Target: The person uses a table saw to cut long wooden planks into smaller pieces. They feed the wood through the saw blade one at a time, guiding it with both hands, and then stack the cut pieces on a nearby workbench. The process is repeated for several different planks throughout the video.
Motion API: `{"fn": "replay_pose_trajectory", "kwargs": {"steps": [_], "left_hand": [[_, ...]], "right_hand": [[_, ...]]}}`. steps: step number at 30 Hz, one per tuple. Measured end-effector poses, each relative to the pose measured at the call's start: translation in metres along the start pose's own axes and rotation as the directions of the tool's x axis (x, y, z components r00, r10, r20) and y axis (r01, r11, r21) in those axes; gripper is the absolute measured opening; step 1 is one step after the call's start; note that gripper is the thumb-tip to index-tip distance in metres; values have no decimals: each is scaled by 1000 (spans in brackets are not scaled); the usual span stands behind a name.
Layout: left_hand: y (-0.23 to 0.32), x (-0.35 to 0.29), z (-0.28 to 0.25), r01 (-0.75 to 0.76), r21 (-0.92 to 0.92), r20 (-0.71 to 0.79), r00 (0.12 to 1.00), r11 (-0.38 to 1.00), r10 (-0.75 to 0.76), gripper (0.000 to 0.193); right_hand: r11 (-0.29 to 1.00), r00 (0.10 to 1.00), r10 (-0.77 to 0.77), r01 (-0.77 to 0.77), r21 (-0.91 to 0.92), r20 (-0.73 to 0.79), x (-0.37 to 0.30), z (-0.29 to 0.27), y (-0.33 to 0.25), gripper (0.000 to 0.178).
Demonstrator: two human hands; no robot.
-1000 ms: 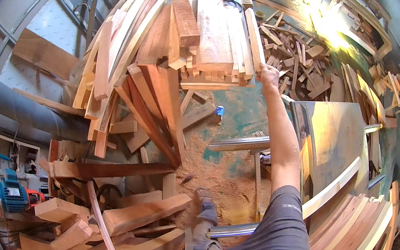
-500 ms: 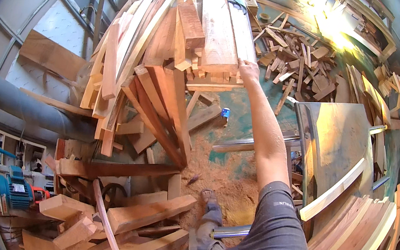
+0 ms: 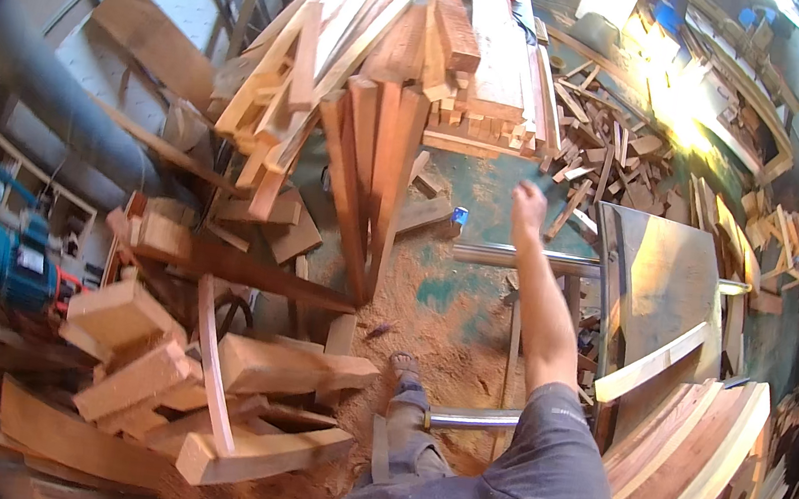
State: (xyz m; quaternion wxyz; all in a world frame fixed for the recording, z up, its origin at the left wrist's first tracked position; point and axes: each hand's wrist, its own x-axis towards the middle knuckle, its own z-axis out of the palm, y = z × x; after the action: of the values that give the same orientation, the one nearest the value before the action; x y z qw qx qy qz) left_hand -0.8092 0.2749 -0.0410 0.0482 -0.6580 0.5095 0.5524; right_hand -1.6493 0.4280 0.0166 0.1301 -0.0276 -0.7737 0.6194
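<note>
Now the right hand (image 3: 527,206) hangs in the air over the green, sawdust-strewn floor (image 3: 485,210), free of the tall stack of pale sawn wooden boards (image 3: 492,70) whose near edge it was touching half a second ago. It has drawn back toward the body and is lower in view, so contact with the stack is broken. Its fingers look loosely curled with nothing between them, though motion blur hides the exact shape of the grip. The stack stands where it was, well beyond the hand, with reddish planks (image 3: 369,175) leaning against its left side and a small blue object (image 3: 459,219) lying on the floor just left of the hand. A horizontal steel bar (image 3: 519,258) crosses under the forearm. The left hand is not in view. As a judgement, the boards are left as they lie.
</note>
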Motion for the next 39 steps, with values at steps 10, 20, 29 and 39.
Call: {"fn": "replay_pose_trajectory", "kwargs": {"steps": [10,20,29,39], "left_hand": [[-155,-28,-55,31,-214,22,999,976,-27,28],[-180,-33,-87,-7,-265,15,1000,964,11,28],[-123,-34,-46,-59,-261,13,998,964,65,29],[-78,-34,-36,-72,-598,-128,992,798,-7,32]], "right_hand": [[835,803,469,-539,111,369,-401,-70,2,21],[788,669,550,-615,-44,500,-457,-116,-36,17],[739,545,613,-651,-171,572,-450,-96,1,27],[772,346,600,-489,-407,722,-423,-81,-8,21]]}}
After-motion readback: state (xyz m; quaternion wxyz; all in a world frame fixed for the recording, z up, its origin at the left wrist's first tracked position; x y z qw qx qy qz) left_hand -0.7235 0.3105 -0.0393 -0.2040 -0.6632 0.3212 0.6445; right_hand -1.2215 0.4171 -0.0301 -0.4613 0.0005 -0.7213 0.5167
